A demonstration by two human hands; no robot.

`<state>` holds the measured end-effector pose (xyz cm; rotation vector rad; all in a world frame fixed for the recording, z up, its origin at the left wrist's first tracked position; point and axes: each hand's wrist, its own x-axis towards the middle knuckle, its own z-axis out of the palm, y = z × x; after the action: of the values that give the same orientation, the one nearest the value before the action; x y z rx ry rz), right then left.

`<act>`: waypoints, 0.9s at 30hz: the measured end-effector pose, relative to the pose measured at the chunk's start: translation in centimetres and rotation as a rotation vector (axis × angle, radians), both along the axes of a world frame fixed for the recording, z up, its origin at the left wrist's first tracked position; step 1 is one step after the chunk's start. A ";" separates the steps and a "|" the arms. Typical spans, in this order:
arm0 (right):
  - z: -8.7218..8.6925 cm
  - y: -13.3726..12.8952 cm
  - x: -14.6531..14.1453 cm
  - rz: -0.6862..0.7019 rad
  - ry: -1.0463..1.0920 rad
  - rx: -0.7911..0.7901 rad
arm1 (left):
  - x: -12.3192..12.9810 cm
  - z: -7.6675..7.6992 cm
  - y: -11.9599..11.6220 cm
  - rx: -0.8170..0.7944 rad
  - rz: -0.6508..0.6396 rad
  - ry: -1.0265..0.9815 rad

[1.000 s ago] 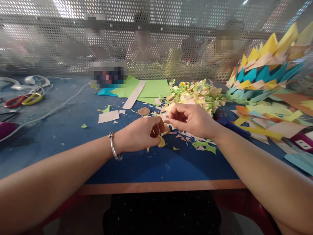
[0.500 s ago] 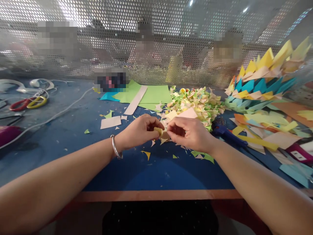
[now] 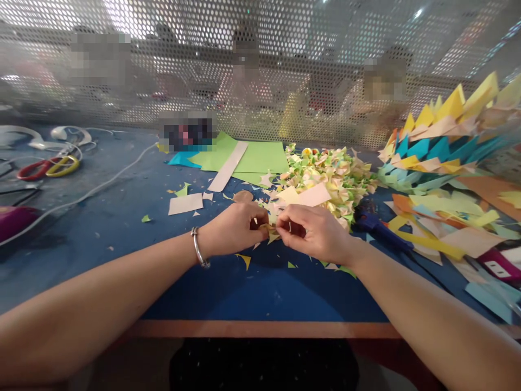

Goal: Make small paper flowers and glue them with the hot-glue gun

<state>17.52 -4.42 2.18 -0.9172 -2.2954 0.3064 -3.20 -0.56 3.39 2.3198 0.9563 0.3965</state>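
Above the blue table [image 3: 260, 293], my left hand [image 3: 236, 228] is closed in a pinch on a small yellowish paper piece [image 3: 269, 226], mostly hidden by the fingers. Opposite it, my right hand [image 3: 313, 231] pinches at the other side of this piece, thumb and forefinger pressed together. Paper scraps [image 3: 244, 260] in yellow, green and pink lie under and around both hands. Just behind them rests a pale pink paper rectangle [image 3: 313, 194]. A round brownish piece [image 3: 243, 196] shows behind my left hand.
A heap of small folded papers [image 3: 329, 174] sits behind my right hand. Right of it are a blue glue gun [image 3: 382, 231], paper strips [image 3: 439, 247] and a layered folded-paper model [image 3: 439, 144]. Green sheets [image 3: 260, 156] lie at the back; scissors [image 3: 63, 165] and a white cable [image 3: 97, 190] lie left.
Both hands have come slightly lower and closer together around the paper piece. A round brownish piece has come into view behind my left hand. The view has shifted a little.
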 end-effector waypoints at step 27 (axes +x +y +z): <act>-0.1 0.1 -0.2 -0.015 0.003 0.121 | -0.5 0.5 0.8 -0.833 0.050 -0.426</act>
<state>17.27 -4.33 2.04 -0.8725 -2.2763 0.1600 -3.68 0.22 3.85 1.3902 0.7636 0.3919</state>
